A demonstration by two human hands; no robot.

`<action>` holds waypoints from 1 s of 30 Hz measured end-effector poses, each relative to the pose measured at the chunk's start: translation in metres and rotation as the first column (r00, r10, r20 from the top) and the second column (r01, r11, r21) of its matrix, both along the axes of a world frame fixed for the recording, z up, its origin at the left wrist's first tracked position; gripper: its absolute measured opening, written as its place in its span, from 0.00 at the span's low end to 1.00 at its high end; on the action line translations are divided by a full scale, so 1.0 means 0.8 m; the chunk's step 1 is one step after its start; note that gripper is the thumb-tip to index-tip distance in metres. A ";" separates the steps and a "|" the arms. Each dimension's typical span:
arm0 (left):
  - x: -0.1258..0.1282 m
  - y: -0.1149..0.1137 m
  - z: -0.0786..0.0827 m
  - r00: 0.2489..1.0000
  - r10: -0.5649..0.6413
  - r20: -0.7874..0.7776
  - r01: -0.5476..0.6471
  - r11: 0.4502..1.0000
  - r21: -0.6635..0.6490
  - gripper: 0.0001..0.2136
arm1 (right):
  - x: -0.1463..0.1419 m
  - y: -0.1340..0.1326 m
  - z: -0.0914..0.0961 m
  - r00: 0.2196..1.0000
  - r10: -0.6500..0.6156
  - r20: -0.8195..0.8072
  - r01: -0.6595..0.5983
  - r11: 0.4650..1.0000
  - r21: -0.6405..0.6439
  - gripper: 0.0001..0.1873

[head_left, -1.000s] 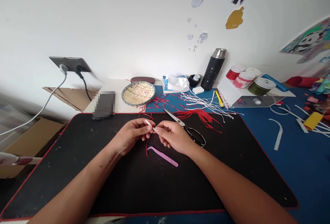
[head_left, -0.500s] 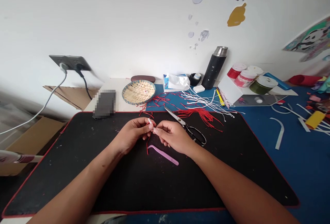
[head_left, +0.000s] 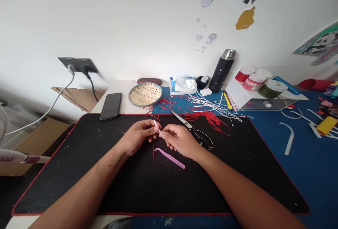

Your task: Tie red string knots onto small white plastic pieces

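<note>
Between the thumb and fingers of my left hand (head_left: 141, 134) is a short, narrow white strip (head_left: 155, 123), its upper end poking out above the thumb. My right hand (head_left: 179, 139) pinches at the strip's lower end, fingertips close against the left ones. A thin red cord (head_left: 154, 150) hangs below my left hand toward the mat; whether it is joined to the strip is hidden by the fingers. Just beneath the hands lie pink-purple tweezers (head_left: 170, 158) with a bent tip. Black-handled scissors (head_left: 194, 128) rest beyond my right hand, blades pointing up and left.
Bundles of red cords (head_left: 207, 120) and white cords (head_left: 215, 105) lie behind the scissors. A woven basket (head_left: 145, 95), a phone (head_left: 111, 106), a tissue box (head_left: 183, 86) and a black flask (head_left: 222, 71) stand along the back. Paint jars (head_left: 255, 80) are at right. A black mat (head_left: 79, 158) spreads underneath.
The whole view has shifted slightly to the left. A bit more of the white strip shows between my fingertips, which are a little farther apart. Both hands keep their pinch.
</note>
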State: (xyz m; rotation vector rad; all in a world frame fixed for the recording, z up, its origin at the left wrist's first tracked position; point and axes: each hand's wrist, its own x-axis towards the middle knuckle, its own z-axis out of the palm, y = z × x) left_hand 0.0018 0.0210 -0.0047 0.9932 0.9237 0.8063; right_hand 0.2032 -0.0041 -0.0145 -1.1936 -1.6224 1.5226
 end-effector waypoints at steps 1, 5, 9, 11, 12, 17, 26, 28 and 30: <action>-0.001 0.001 0.001 0.999 0.022 0.024 -0.022 1.000 -0.012 0.17 | 0.000 -0.001 0.002 1.000 0.007 0.008 -0.007 1.000 0.010 0.16; -0.005 0.003 0.002 0.989 0.116 0.097 -0.114 0.993 -0.028 0.16 | -0.001 -0.009 0.016 0.964 0.047 0.261 -0.099 0.977 0.188 0.11; -0.008 0.004 0.004 0.983 0.144 0.111 -0.141 0.989 -0.030 0.16 | -0.007 -0.022 0.031 0.818 0.074 0.571 -0.328 0.875 0.355 0.12; -0.008 0.004 0.006 0.982 0.146 0.116 -0.143 0.989 -0.030 0.16 | -0.009 -0.027 0.035 0.762 0.077 0.643 -0.407 0.829 0.383 0.11; -0.009 0.004 0.006 0.982 0.148 0.120 -0.145 0.989 -0.030 0.16 | -0.010 -0.028 0.037 0.748 0.078 0.659 -0.424 0.821 0.383 0.10; -0.010 0.004 0.007 0.977 0.154 0.150 -0.151 0.988 -0.034 0.16 | -0.007 -0.026 0.034 0.786 0.068 0.614 -0.376 0.842 0.387 0.05; -0.009 0.002 0.011 0.977 0.112 0.182 -0.114 0.993 0.005 0.15 | -0.002 -0.014 0.021 0.978 0.115 0.173 -0.123 0.992 0.032 0.08; -0.010 0.001 0.014 0.975 0.084 0.204 -0.086 0.996 0.004 0.14 | -0.001 -0.012 0.021 0.986 0.122 0.112 -0.122 0.993 -0.011 0.10; -0.011 0.000 0.017 0.972 0.044 0.230 -0.045 0.999 0.003 0.13 | 0.000 -0.010 0.021 0.989 0.131 0.067 -0.129 0.991 -0.039 0.12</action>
